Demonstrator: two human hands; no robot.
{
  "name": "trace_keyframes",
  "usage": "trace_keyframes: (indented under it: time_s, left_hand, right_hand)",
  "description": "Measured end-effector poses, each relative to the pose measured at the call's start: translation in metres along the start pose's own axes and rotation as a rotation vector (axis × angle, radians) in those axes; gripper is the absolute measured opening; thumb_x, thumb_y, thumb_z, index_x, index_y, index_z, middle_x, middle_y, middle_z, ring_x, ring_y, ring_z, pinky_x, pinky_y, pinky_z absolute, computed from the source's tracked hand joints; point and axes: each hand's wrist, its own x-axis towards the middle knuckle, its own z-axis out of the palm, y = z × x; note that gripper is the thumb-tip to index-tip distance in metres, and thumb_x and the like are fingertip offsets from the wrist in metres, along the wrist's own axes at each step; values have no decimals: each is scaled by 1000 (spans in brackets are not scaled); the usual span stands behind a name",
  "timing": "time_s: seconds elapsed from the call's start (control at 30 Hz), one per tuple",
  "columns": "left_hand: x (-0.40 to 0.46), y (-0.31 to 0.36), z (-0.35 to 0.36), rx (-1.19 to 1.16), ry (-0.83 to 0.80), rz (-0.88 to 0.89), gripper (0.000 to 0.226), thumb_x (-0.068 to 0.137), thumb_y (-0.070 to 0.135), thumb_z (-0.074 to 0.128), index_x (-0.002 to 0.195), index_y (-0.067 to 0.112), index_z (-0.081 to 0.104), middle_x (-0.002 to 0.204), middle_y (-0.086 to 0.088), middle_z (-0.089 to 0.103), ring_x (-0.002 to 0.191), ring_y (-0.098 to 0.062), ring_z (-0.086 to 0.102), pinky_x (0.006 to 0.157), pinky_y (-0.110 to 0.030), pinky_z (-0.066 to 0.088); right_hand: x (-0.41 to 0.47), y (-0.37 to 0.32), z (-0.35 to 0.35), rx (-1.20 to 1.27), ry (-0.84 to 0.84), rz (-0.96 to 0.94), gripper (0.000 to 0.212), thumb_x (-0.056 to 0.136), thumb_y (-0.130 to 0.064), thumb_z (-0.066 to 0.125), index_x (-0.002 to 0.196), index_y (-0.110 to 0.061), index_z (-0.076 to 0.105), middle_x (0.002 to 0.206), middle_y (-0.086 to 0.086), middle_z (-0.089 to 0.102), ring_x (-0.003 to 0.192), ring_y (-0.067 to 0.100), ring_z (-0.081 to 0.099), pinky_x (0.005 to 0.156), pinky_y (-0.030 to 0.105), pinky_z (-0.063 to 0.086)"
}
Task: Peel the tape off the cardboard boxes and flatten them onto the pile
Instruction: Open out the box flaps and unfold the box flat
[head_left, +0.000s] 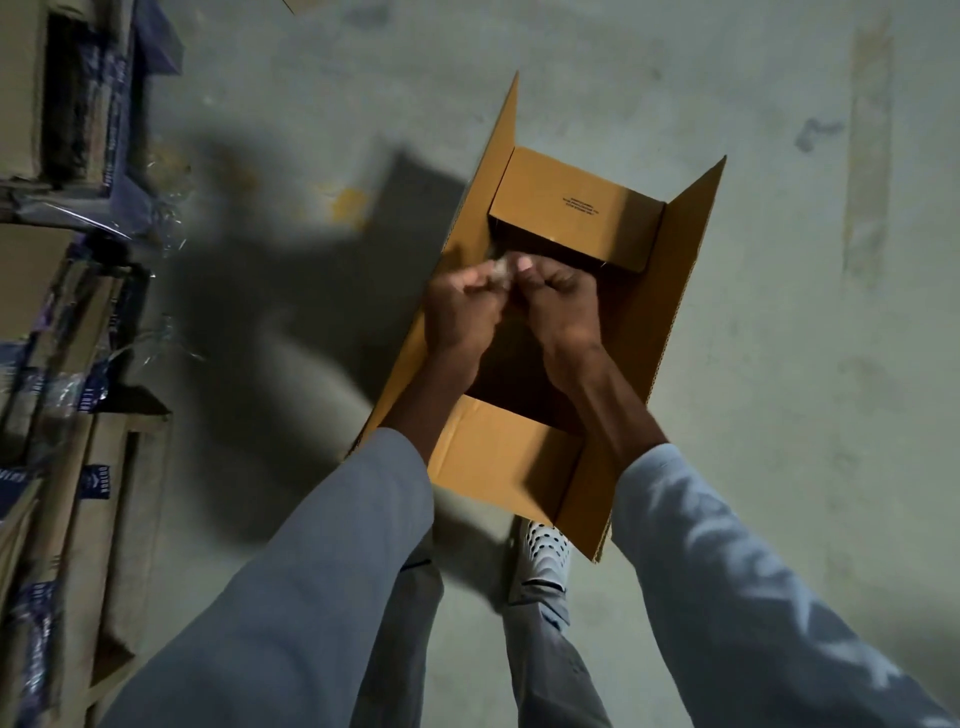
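Note:
An open brown cardboard box (670, 291) stands on the concrete floor in front of me, all its flaps spread out and its dark inside showing. Both my hands are raised above its left side, close together. My left hand (460, 312) and my right hand (558, 306) have curled fingers and pinch a small crumpled wad of clear tape (501, 270) between them. The wad is blurred and mostly hidden by my fingers.
Stacked and flattened cardboard boxes (67, 374) with blue printed tape fill the left edge, with loose clear tape scraps (166, 218) beside them. My white dotted shoe (543, 558) stands just below the box. Bare concrete floor (810, 364) lies to the right.

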Motion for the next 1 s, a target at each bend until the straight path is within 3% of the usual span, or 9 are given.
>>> trace_keyframes:
  time_s: [0.1, 0.23, 0.4, 0.5, 0.63, 0.73, 0.83, 0.9, 1.0]
  left_hand:
    - [18, 8, -14, 113, 40, 146, 31, 78, 10, 77, 109, 8, 74, 95, -6, 76, 86, -19, 73, 79, -42, 61]
    - [42, 21, -41, 403, 212, 321, 26, 83, 15, 70, 109, 12, 75, 97, -3, 76, 86, -16, 72, 72, -28, 59]
    - [94, 17, -99, 744, 332, 349, 17, 91, 7, 47, 86, -3, 60, 97, -31, 65, 90, -44, 59, 71, -43, 43]
    - [135, -2, -126, 669, 295, 292, 15, 84, 14, 45, 70, 11, 47, 79, -26, 58, 70, -31, 53, 61, -41, 36]
    - [194, -41, -152, 569, 285, 265, 20, 78, 38, 43, 67, 23, 52, 72, -8, 54, 67, -20, 52, 64, -44, 50]
    - [155, -24, -129, 381, 82, 201, 34, 87, 48, 56, 94, 19, 70, 96, -8, 71, 89, -25, 68, 82, -48, 57]
    - [114, -12, -106, 389, -293, 32, 54, 80, 70, 56, 111, 26, 66, 122, -2, 66, 112, -17, 62, 86, -44, 56]
    - [98, -9, -89, 553, -467, -20, 90, 71, 85, 56, 137, 24, 53, 142, -3, 54, 128, -21, 52, 107, -47, 42]
    - [90, -27, -65, 800, -447, -107, 82, 92, 51, 61, 153, 10, 26, 157, -15, 33, 140, -29, 38, 111, -43, 34]
  right_hand:
    - [9, -7, 13, -17, -38, -19, 27, 93, 9, 59, 108, -7, 76, 106, 10, 76, 101, 28, 72, 88, 42, 61]
    - [25, -7, 25, -167, -26, -42, 21, 88, 2, 71, 107, -7, 75, 100, 5, 76, 89, 17, 73, 74, 28, 60]
    - [45, 17, 16, -325, 48, 11, 18, 89, -6, 73, 99, -21, 72, 102, 3, 75, 94, 16, 72, 84, 41, 62]
    - [49, 35, 5, -402, 75, 44, 19, 91, -8, 71, 109, -14, 72, 106, 4, 74, 97, 17, 71, 85, 43, 61]
    - [51, 58, -7, -492, 110, 74, 20, 94, -11, 68, 113, -13, 72, 108, 4, 73, 97, 15, 70, 85, 40, 61]
    - [46, 64, -20, -620, 282, 4, 23, 97, -11, 63, 119, -13, 70, 116, 4, 72, 99, 11, 67, 88, 32, 59]
    - [36, 61, -47, -793, 520, -113, 32, 97, -8, 59, 129, -8, 63, 130, 10, 64, 119, 23, 59, 95, 26, 45]
    - [33, 67, -70, -969, 636, -156, 40, 95, -6, 59, 135, -5, 57, 141, 17, 54, 134, 34, 47, 103, 38, 44]
    - [29, 80, -91, -1240, 463, -394, 43, 96, -9, 55, 138, -3, 54, 145, 22, 50, 139, 42, 39, 109, 57, 42]
